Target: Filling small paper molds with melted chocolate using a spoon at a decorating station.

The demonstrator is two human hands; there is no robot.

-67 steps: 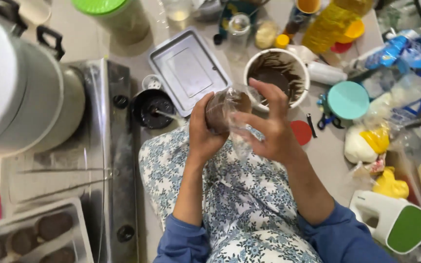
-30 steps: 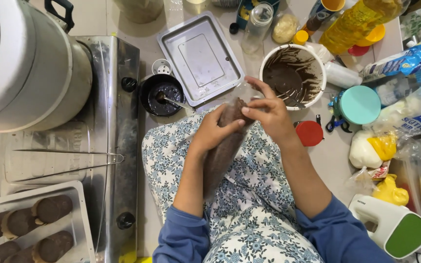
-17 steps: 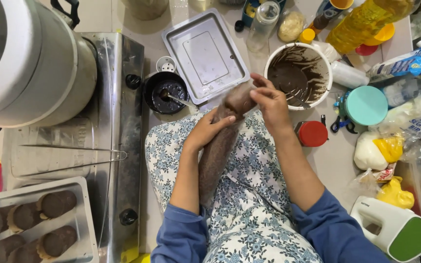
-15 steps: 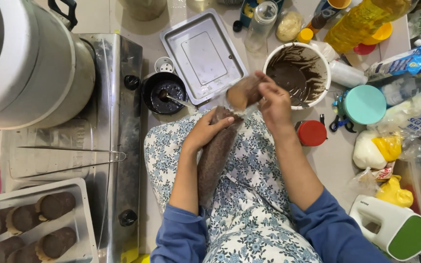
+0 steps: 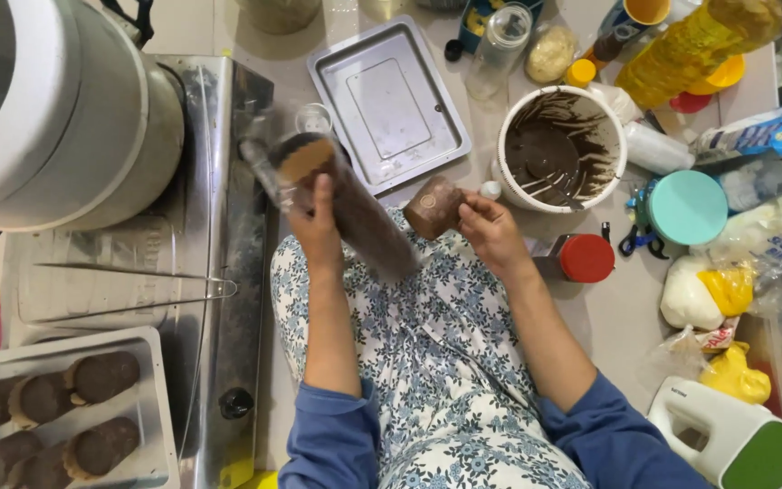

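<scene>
- At the lower left a metal baking tray is cut off by the frame; five dark chocolate cakes in paper cups can be counted in it, the lowest ones only partly seen.
- A large white pot is set on a steel stove; its top is cropped by the edge.
- The left hand is closed around a stack of brown paper baking cups in a clear sleeve. The stack is held tilted, its open end raised towards the stove and its lower end resting over the lap; it is blurred, so the cups cannot be counted.
- One empty rectangular metal tray lies just beyond the hands.
- A single brown paper cup is pinched at its side by the fingertips of the right hand, apart from the stack and just below the tray.
- One white bowl of chocolate batter stands just beside the right hand.
- One red lid and one teal lid lie further right.
- The bottles and bags along the top and right edges are cropped and hard to make out.
</scene>
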